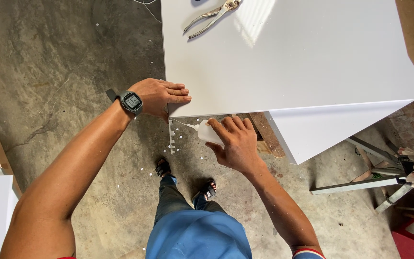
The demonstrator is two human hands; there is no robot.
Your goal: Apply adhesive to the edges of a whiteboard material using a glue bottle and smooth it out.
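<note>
At a concrete-floored workshop, my left hand (pixel 161 96) lies flat, fingers pressed together, on the near corner of a large white laminated board (pixel 288 57), while my right hand (pixel 233 141) wraps a small translucent plastic squeeze bottle (pixel 207 132), its thin nozzle aimed at the board's near edge. I judge the bottle light, soft and a bit slick, best gripped around its belly; the stiff, smooth board looks likely to slide, so I steady it at the corner. Metal pliers (pixel 212 17) rest on the board's far end.

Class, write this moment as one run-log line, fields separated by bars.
left hand: flat on white panel corner | right hand: holds squeeze bottle, nozzle at panel edge | pliers: lying on panel
</note>
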